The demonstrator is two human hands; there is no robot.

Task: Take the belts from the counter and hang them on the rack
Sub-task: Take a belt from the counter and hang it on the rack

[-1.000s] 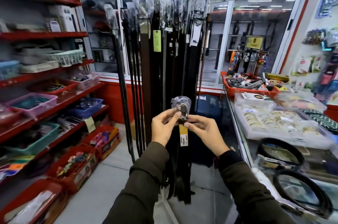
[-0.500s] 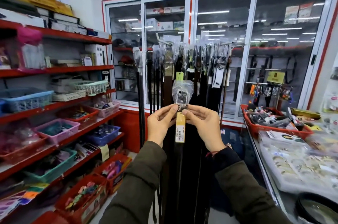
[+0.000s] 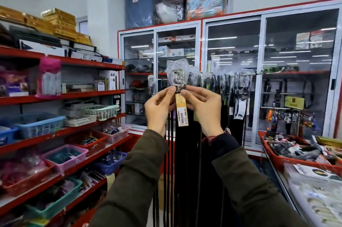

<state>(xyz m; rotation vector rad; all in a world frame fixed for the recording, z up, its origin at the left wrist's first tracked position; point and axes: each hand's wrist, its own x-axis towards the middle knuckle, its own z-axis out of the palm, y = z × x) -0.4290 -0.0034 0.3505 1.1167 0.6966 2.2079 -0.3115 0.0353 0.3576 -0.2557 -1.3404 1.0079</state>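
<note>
I hold a dark belt up in front of me, its metal buckle wrapped in clear plastic and a yellow price tag hanging below it. My left hand and my right hand pinch the belt just under the buckle from either side. The strap hangs straight down between my sleeves. Behind it stands the belt rack, a horizontal metal rod with several dark belts hanging from plastic-wrapped buckles. The held buckle is level with the rod.
Red shelves with plastic baskets line the left side. Glass-door cabinets stand behind the rack. At the right, the glass counter carries a red tray of goods and clear packets.
Both hands have raised the belt from chest height up to the level of the rack's rod. My head has tilted upward, so the counter's coiled belts have left the view.
</note>
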